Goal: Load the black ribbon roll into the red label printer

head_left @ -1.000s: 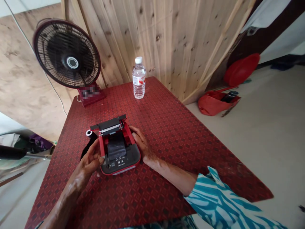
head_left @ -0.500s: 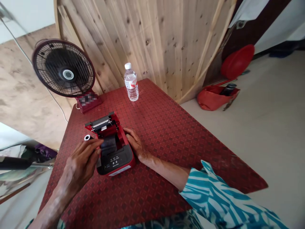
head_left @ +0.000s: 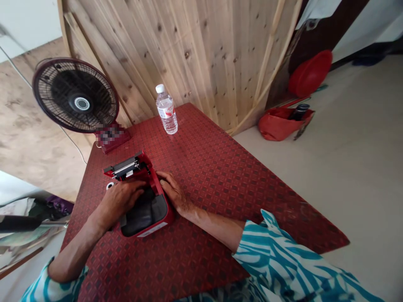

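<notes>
A red-and-black label printer [head_left: 162,220] lies on the table with its lid [head_left: 126,164] raised. Black film [head_left: 146,207] drapes from its inside over the front panel, covering the buttons. My left hand [head_left: 121,197] reaches into the compartment from the left, fingers bent and close together; its fingertips are partly hidden, and I cannot make out what they hold. Against the printer's right wall rests my right hand [head_left: 173,192], steadying it with fingers along the upper edge. A small roll with a white end [head_left: 110,186] shows just behind my left hand.
The table [head_left: 220,197] has a patterned red top. A water bottle [head_left: 167,112] and a fan [head_left: 78,100] stand toward its far edge, before a wooden panel [head_left: 189,50]. On the floor at right are a red bag [head_left: 273,126] and a red basin [head_left: 311,74].
My left hand has moved right and into the printer's compartment. The black film now lies over the panel buttons, which showed before. My right hand stays at the printer's side.
</notes>
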Demonstrator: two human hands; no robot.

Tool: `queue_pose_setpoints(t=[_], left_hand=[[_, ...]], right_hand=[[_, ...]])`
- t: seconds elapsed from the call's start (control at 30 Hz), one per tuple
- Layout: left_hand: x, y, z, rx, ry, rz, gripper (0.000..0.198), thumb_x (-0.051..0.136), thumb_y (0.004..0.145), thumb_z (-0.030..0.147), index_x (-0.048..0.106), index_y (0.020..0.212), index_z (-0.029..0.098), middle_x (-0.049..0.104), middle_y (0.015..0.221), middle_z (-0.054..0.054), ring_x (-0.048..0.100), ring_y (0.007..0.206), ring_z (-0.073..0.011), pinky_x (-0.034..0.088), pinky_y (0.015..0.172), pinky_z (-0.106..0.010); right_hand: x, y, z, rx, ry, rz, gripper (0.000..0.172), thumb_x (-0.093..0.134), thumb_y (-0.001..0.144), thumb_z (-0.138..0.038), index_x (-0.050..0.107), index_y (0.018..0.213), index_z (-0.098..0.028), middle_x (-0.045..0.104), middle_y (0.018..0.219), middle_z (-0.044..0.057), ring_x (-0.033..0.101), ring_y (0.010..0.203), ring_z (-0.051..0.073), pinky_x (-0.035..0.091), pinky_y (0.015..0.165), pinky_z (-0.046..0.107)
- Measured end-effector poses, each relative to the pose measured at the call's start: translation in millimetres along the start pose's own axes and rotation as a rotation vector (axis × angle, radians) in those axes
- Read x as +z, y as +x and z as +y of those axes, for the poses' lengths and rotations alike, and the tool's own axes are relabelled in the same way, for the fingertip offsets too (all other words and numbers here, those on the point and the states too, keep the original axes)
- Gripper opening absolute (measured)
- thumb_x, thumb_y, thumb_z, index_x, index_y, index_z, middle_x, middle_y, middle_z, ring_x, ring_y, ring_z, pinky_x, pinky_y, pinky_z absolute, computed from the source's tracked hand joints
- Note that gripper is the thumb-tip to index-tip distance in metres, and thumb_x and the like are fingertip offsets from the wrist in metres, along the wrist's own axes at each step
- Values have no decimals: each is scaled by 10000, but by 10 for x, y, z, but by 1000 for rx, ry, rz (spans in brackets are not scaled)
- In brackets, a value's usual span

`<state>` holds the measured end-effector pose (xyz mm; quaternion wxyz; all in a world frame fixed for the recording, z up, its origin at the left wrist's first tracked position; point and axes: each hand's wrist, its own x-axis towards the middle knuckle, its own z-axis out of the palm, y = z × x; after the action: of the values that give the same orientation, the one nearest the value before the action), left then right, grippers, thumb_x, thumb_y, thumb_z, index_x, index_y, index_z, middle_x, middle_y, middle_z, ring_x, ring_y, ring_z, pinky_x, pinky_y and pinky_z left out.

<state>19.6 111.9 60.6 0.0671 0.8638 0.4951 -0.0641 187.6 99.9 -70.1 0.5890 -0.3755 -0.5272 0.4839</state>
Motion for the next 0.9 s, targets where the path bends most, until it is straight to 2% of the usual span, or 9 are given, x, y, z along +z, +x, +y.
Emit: queue_pose_setpoints(t=[0.1,0.23,0.3,0.47,0.6,0.67,0.77,0.83,0.9], left_hand=[[21,123,36,44,108,-65,308,482,906,162,672,1147,187,700,1195,-130,657,1103,-278,491,952,-406],[21,203,73,22,165,-62,319,572,860,142,648,1161,210,713,1148,-121,660,1076,-297,506,900,-410],[15,208,92,10,175,-75,306,583,851,144,645,1146,198,705,1144,-131,656,1068,-305,506,879,-411],[19,192,135,26,171,-82,146,588,818,144,651,944,183,703,1002,-116,663,958,-282,510,797,-383],[33,156,153,-7,151,-61,191,586,816,163,632,999,195,713,976,-105,679,920,-278,516,765,-368],[22,72,158,-13,127,3,248,567,836,179,627,1075,208,721,1031,-106,684,952,-279,522,778,-366],[-54,-182,97,28,50,210,344,549,872,274,600,1210,238,715,1128,-91,684,988,-275,527,815,-362],[-160,-399,-36,17,-43,374,415,554,878,382,572,1276,265,723,1099,-62,700,882,-244,535,781,-336],[-296,-589,-244,-113,-148,510,445,584,855,463,591,1256,272,728,929,-22,678,712,-192,535,692,-294]], right_hand=[[-2,3,1,-3,-13,-11,335,442,940,-406,592,1219,-297,597,1270,49,522,1236,204,362,1111,434],[0,3,12,-2,-8,-2,328,450,936,-410,595,1213,-312,604,1262,36,530,1225,204,372,1104,429],[2,3,16,0,-2,6,330,456,931,-422,597,1211,-316,605,1258,32,530,1223,205,373,1104,428],[-3,1,1,14,-7,-12,333,456,933,-420,598,1214,-311,603,1265,36,524,1234,200,363,1113,423],[-11,0,-9,15,-1,-4,332,463,928,-431,599,1209,-318,600,1272,34,527,1235,205,367,1112,425],[-14,0,-4,18,0,-10,333,462,928,-422,597,1211,-310,597,1277,38,526,1240,205,364,1115,427],[-12,0,24,20,2,-11,336,456,929,-420,597,1209,-300,596,1274,43,527,1237,203,365,1113,423],[-7,0,53,16,5,-3,337,459,926,-435,601,1202,-303,598,1269,40,528,1233,203,367,1111,421],[-1,-1,79,20,11,2,344,462,924,-449,604,1203,-305,599,1268,37,528,1233,206,368,1112,423]])
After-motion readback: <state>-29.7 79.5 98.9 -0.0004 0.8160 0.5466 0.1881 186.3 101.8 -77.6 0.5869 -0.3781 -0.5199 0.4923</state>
